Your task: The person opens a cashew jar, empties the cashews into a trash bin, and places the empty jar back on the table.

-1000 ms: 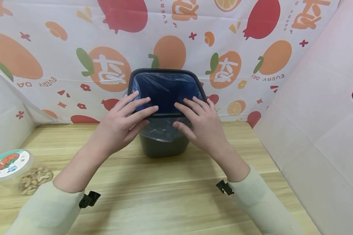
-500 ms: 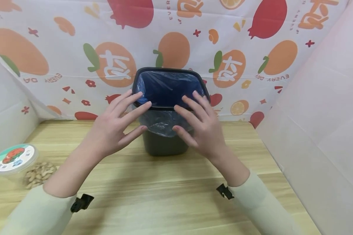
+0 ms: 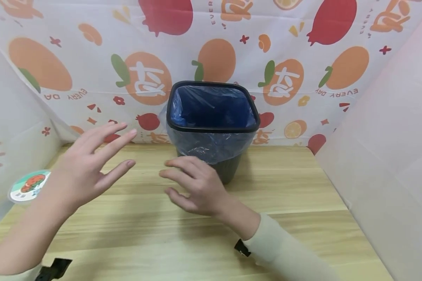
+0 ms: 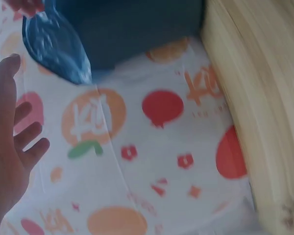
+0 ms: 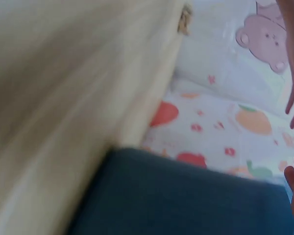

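A dark grey waste bin (image 3: 229, 170) stands upright on the table against the back wall. A clear plastic bag (image 3: 211, 147) lines it, its edge folded out below the black rim. To the left of the bin my left hand (image 3: 82, 166) hangs in the air, fingers spread and holding nothing. My right hand (image 3: 198, 186) is in front of the bin, overlapping its lower part in the head view. Its fingers bend loosely around nothing. Behind the left forearm, a clear jar with a green and white lid (image 3: 29, 186) is partly hidden.
The wooden tabletop (image 3: 154, 249) runs up to a fruit-patterned cloth (image 3: 102, 74) hanging at the back. White side sheets (image 3: 383, 164) bound the table on the left and right.
Both hands have come away from the bin's rim and moved left, the right one also lower. The bin stays on the table while the head view has shifted slightly.
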Motion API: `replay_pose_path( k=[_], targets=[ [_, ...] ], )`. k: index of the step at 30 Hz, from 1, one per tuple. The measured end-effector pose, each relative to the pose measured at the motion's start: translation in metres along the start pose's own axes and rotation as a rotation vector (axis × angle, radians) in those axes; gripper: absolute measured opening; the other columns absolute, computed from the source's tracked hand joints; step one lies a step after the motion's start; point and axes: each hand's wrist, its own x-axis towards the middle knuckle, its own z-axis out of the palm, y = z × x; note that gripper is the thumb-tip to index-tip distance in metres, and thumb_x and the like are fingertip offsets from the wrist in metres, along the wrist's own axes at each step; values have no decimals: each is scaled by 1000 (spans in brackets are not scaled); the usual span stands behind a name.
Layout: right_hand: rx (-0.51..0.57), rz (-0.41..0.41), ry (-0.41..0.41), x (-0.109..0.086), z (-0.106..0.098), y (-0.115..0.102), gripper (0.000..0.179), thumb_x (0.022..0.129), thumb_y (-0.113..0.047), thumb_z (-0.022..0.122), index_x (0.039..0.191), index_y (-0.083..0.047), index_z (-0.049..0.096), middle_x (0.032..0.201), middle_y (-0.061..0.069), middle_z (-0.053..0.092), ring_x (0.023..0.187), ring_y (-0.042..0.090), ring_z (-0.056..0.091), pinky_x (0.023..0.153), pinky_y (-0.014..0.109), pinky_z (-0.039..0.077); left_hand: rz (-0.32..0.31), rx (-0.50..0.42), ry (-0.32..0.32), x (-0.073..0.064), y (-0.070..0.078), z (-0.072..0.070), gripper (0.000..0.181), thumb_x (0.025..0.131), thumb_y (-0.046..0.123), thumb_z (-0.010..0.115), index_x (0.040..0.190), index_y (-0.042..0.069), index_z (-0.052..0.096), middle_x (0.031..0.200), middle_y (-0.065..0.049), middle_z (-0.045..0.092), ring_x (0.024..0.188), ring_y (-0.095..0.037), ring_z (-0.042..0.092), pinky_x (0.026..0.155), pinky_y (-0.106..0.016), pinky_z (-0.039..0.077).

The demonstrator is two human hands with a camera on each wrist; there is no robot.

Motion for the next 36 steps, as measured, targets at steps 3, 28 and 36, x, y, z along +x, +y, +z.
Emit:
replay_pose_path(
  k=[3,28,36],
  targets=[
    [43,49,-98,2,20,-6,40,89,-32,69,125,-15,67,129,4,64,125,15,56,112,22,37,-42,21,4,-14,-10,-8,59,98,59,49,134,15,65,136,-13,61,119,-38,57,116,-22,30],
    [416,653,-820,73,160,-65,107,79,-66,72,155,-49,-2,156,-33,14,140,-13,20,110,16,33,-274,77,79,-140,-97,-36,86,83,81,51,123,6,71,125,-37,58,107,-64,52,118,-45,28],
    [509,864,-783,71,195,-74,111,75,-58,80,152,-53,1,155,-32,20,140,-8,27,104,22,42,-297,65,-3,-157,-109,-34,86,81,81,54,125,10,70,132,-38,53,119,-63,48,116,-62,26]
  ],
)
